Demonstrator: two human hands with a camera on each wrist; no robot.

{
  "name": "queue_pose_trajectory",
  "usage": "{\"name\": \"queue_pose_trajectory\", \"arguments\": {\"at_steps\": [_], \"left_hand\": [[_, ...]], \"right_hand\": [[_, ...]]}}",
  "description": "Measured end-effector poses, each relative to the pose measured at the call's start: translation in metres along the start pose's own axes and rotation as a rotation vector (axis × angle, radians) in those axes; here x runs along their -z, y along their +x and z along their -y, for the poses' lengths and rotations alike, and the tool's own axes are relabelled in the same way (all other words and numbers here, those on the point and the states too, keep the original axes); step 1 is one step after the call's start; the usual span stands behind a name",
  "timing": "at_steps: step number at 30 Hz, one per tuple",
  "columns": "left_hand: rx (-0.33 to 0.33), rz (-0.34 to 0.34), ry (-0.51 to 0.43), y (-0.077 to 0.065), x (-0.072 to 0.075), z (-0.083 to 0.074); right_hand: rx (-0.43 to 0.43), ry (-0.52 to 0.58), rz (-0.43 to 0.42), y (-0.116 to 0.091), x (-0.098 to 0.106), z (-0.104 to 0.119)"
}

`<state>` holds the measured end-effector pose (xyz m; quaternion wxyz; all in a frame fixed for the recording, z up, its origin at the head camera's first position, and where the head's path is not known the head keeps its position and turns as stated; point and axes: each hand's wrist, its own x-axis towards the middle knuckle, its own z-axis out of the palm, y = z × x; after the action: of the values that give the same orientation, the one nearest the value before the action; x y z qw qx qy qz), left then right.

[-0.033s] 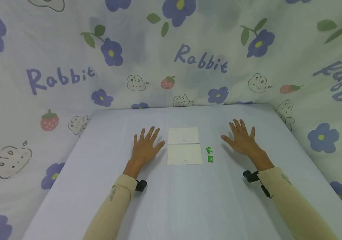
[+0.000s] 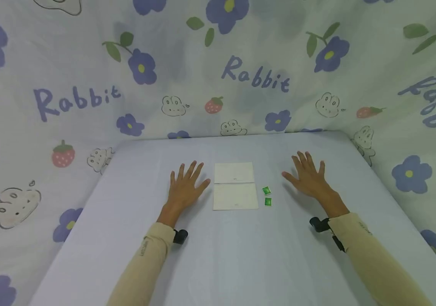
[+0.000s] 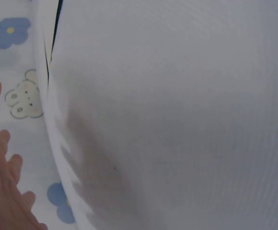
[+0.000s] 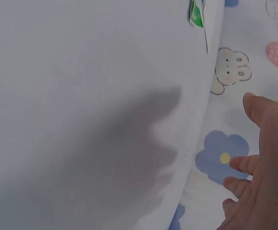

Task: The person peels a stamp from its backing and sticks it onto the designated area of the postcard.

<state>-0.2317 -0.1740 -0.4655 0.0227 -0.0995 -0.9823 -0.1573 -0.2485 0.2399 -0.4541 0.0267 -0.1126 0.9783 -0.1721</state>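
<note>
Both hands lie flat, palms down, on the pale lavender desk in the middle of the head view. The left hand sits just left of centre, its fingers spread wide and holding nothing. The right hand sits right of centre, fingers likewise wide and straight. Between them lie two white rectangular paper cards: the farther card and, just below it, the nearer card. Just right of the nearer card sit two small green square stickers, near the right hand's thumb but apart from it. A cloth backdrop printed with flowers and rabbits fills the upper frame.
</note>
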Motion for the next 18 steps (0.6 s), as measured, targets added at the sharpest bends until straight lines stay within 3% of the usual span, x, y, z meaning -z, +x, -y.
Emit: {"name": "queue_pose_trajectory", "arguments": {"at_steps": [6,13,18], "left_hand": [[-0.010,-0.004,-0.028,-0.001,0.003,-0.002],[-0.063,-0.105,-0.070,-0.002,0.012,-0.007],[-0.069,-0.123,-0.210,-0.008,0.015,-0.007]], "right_hand": [[0.007,0.023,-0.016,-0.008,0.004,-0.001],[0.051,0.121,-0.136,-0.021,0.007,-0.003],[0.038,0.234,-0.143,-0.031,0.008,0.005]]}}
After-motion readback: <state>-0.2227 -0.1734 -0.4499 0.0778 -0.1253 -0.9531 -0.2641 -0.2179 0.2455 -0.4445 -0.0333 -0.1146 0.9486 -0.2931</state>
